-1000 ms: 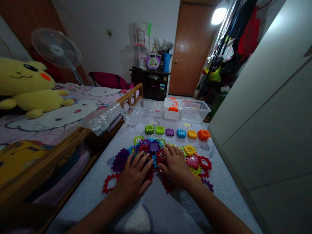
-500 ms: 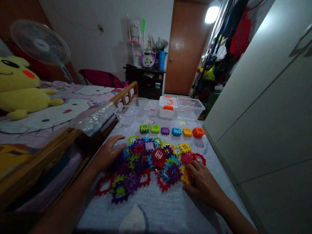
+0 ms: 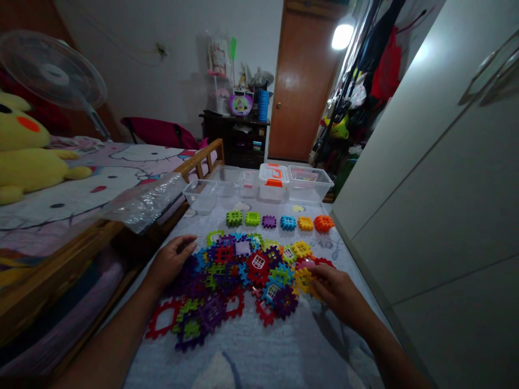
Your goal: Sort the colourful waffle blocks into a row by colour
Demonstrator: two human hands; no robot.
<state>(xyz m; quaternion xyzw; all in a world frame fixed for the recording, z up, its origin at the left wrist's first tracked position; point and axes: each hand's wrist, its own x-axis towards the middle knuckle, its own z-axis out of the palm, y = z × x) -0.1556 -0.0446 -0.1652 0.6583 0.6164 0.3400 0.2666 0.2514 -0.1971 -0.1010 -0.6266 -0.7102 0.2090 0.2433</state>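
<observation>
A heap of colourful plastic interlocking building tiles (image 3: 258, 263) with toothed edges lies in front of me on the cloth-covered surface. At the heap's left edge rests my left hand (image 3: 172, 260), fingers loosely curved and apart, holding nothing. My right hand (image 3: 334, 286) is at the right edge, its thumb and fingers closed at a yellow tile (image 3: 304, 280); the fingers partly hide it. Just above the fingertips is a pink tile (image 3: 305, 263), and a red tile (image 3: 324, 262) shows behind the knuckles. Purple, green and red tiles (image 3: 211, 310) spread toward me on the left.
Behind the heap stands a row of joined blocks (image 3: 269, 221) in green, purple, blue, yellow and orange. Farther back are clear plastic bins (image 3: 310, 186) and a lidded box with orange clips (image 3: 273, 186). A wooden bed rail (image 3: 203, 158) runs left; a pale cabinet (image 3: 438, 216) stands right.
My right hand has drawn back slightly from over the yellow tile, which now shows more. My left hand stays beside the heap. The whole view has shifted a little.
</observation>
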